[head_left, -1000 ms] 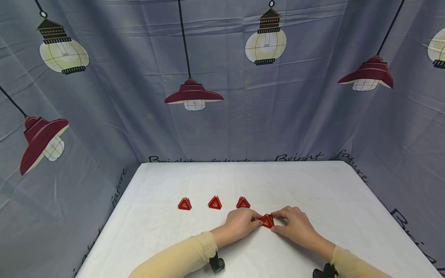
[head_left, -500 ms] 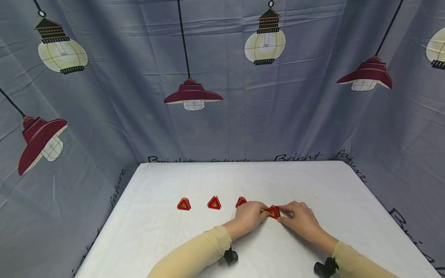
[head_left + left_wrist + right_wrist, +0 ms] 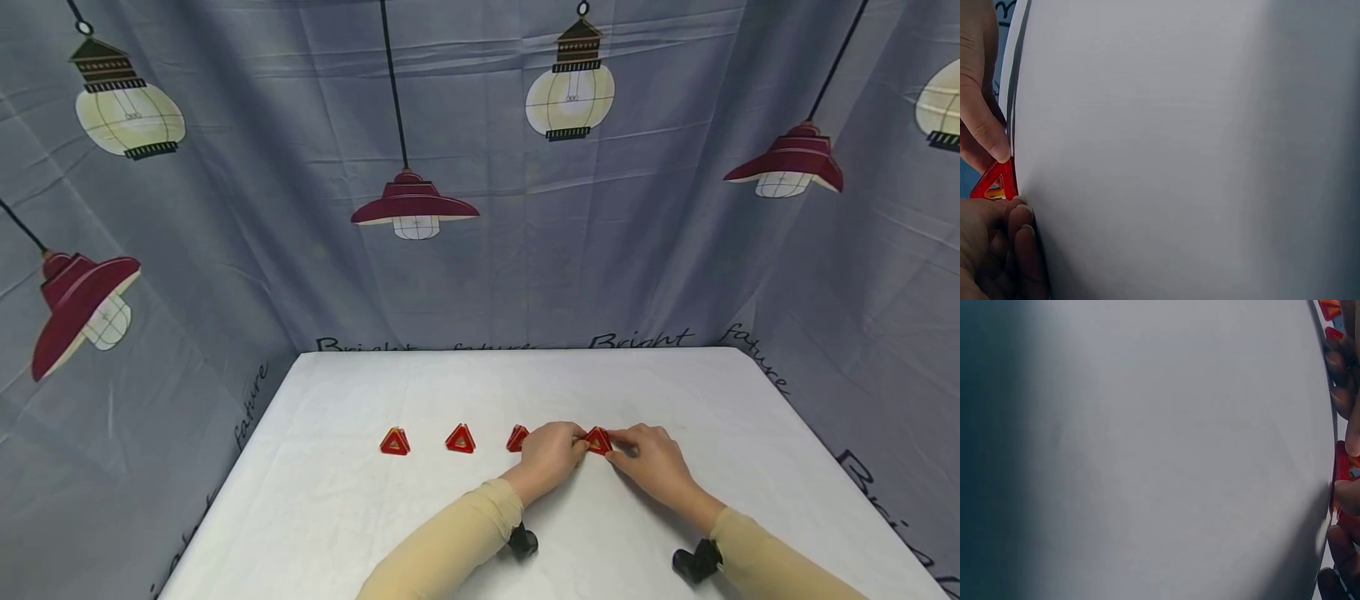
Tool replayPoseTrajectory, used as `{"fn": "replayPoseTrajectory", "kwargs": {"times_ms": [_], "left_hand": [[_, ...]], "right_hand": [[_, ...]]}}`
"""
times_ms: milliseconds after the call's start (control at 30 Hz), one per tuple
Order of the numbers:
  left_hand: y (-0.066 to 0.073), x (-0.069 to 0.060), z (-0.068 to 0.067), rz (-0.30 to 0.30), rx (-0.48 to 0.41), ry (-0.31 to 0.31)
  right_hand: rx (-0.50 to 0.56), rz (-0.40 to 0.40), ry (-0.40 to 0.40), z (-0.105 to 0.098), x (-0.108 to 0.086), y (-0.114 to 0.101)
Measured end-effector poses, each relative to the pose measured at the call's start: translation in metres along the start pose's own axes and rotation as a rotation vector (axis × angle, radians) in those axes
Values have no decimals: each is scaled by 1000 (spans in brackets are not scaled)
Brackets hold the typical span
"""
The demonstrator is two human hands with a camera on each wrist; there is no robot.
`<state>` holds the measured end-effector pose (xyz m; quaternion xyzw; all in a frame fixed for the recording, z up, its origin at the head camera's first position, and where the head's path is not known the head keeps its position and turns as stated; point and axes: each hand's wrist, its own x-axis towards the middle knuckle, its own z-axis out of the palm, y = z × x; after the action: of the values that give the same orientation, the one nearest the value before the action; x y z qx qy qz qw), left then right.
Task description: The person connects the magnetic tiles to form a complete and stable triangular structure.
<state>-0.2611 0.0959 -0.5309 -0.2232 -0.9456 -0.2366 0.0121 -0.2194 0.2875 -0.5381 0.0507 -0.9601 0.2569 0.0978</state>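
Both my hands hold one small red triangular piece (image 3: 597, 441) at the right end of a row on the white table. My left hand (image 3: 550, 454) pinches its left side, and my right hand (image 3: 656, 465) grips it from the right between thumb and fingers. In the left wrist view this red piece (image 3: 1008, 176) shows an open triangular middle with some yellow. Partly hidden behind my left hand is another such piece (image 3: 515, 437). Two more, a middle piece (image 3: 461, 439) and a leftmost piece (image 3: 394, 442), stand further left, spaced apart.
The white table (image 3: 322, 517) stretches out around the row. A grey curtain (image 3: 480, 283) printed with lamps hangs behind and at both sides. A black wrist device (image 3: 523, 542) sits under the left sleeve, another black device (image 3: 697, 561) by the right.
Both hands have carried the held red piece away from me and slightly right, bringing it level with the row. My left arm has come to cover part of the neighbouring piece.
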Motion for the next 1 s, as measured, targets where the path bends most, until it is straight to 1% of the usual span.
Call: {"fn": "replayPoseTrajectory", "kwargs": {"times_ms": [133,300,467,633,767,833,933,1000], "left_hand": [[1,5,0,-4,-16,7],[1,7,0,-11,-15,12],[1,7,-3,-12,-8,7],[2,4,-9,-22,12,-22],[1,-3,-14,-11,-22,-23],[0,-9,-18,5,-62,-29],[-2,-21,-23,43,-129,-42],[-4,-29,-28,71,-173,-65]], "right_hand": [[-11,13,2,2,5,2],[-24,14,12,3,8,2],[-27,11,20,2,8,1],[-16,5,17,0,6,0],[-4,9,10,-2,3,2],[1,12,11,-3,1,3],[4,19,11,-4,-1,3],[7,25,8,-5,-2,2]]}}
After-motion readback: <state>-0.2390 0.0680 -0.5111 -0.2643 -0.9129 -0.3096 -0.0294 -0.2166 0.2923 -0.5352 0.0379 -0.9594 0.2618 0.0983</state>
